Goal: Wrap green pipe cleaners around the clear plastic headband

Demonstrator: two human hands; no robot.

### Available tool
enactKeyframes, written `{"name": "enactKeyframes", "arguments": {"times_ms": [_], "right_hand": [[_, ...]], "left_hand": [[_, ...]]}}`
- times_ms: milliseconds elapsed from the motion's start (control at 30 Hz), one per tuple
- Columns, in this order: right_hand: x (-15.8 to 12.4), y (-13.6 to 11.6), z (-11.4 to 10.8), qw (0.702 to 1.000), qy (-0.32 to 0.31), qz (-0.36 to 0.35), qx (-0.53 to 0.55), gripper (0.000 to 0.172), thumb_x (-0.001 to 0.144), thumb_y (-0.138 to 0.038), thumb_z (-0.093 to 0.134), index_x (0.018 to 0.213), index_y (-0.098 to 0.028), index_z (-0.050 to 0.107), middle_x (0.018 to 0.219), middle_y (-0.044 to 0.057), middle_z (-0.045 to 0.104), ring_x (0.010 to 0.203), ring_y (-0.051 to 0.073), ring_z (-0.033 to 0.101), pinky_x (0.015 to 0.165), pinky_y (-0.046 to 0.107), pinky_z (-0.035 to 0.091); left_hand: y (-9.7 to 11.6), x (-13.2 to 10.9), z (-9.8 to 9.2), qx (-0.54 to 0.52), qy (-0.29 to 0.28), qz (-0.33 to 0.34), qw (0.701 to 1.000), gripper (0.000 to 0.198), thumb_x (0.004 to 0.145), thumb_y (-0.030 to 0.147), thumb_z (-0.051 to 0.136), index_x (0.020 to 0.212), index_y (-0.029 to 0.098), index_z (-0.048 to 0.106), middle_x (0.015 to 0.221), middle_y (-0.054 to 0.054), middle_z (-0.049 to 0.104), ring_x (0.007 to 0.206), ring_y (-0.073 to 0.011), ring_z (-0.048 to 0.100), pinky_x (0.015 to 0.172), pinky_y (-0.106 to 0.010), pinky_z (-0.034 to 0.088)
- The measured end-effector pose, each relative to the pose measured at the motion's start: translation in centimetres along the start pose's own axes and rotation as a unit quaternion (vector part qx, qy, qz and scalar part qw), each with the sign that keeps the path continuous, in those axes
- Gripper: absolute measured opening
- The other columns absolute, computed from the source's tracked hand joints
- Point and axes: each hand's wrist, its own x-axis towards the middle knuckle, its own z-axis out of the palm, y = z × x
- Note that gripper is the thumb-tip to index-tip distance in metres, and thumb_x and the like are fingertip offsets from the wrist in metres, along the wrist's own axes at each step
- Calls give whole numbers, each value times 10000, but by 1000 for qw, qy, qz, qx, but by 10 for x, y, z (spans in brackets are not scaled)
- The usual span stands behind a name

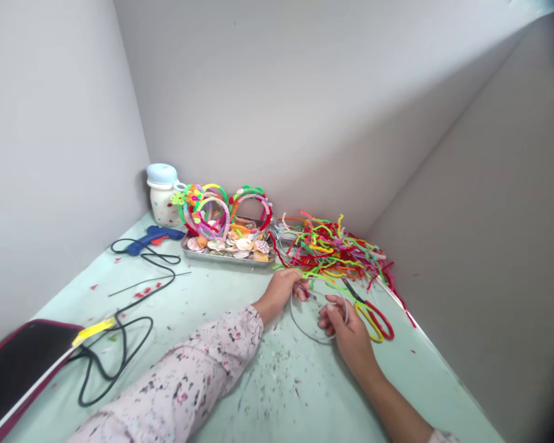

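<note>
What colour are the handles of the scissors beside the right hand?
The scissors have one yellow handle and one red handle, seen in the head view.

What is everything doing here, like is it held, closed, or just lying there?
left hand: gripping the thin bare hoop
right hand: gripping the same hoop
scissors: lying on the table beside the right hand
pipe cleaners: loose in a tangled pile
glue gun: lying on its side, cord attached
jar: lid on
metal tray: full of seashells
decorated headbands: standing upright, finished-looking
</note>
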Motion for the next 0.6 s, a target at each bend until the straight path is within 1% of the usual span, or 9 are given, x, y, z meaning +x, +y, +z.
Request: {"name": "enactKeyframes", "arguments": {"times_ms": [133,300,400,500,600], "right_hand": [[2,1,-2,1000,8,-3,-3,380,845,-480,526,1065,-170,521,745,18,600,574,133,563,512,249,438],[2,2,-3,1000,2,-1,-14,341,845,-478,531,981,-166,547,712,10,593,543,118,539,505,239,423],[1,-1,-3,1000,5,-4,-22,329,844,-472,537,964,-166,547,705,8,593,537,116,535,508,238,418],[-1,-4,-2,1000,12,-3,-26,342,833,-474,551,963,-158,549,697,11,592,533,121,532,503,243,411],[-3,-8,0,999,25,5,-40,338,831,-477,554,943,-158,557,683,5,585,519,117,520,504,245,406]], "left_hand": [[3,-1,0,5,-28,-3,1000,197,727,272,504,686,95,578,672,-82,670,419,-103,562,449,-217,377],[4,1,0,21,-46,-7,999,207,750,243,477,686,79,586,665,-87,662,439,-105,581,454,-207,366],[2,4,1,37,-33,-26,998,185,755,207,463,681,82,577,656,-87,659,435,-105,584,439,-201,349],[1,6,1,35,-27,-28,999,174,764,206,469,694,88,576,646,-82,658,431,-103,581,435,-199,343],[1,7,-1,18,-42,-42,998,161,756,209,488,705,87,580,618,-75,648,445,-111,587,433,-199,343]]}}
